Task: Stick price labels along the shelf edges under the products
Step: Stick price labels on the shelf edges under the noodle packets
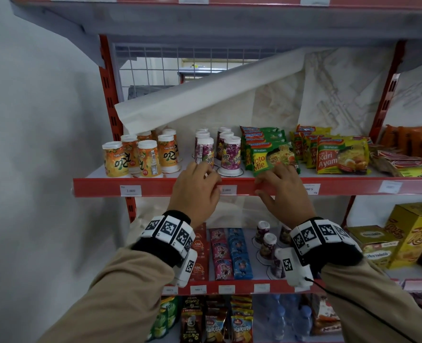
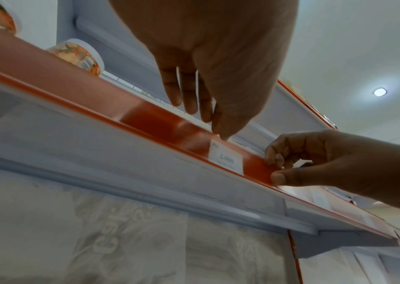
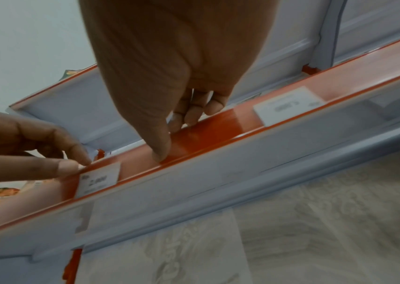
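At upper left of our head view a loose white paper sheet (image 1: 180, 100) sags before a wire grid (image 1: 150, 60); at lower right a black cable (image 1: 358, 310) crosses our sleeve (image 1: 378, 305).

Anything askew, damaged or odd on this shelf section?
Yes. The white backing sheet has peeled off the wire mesh and droops over the orange cups. The label right of the right hand is upside down. All cups stand inverted.
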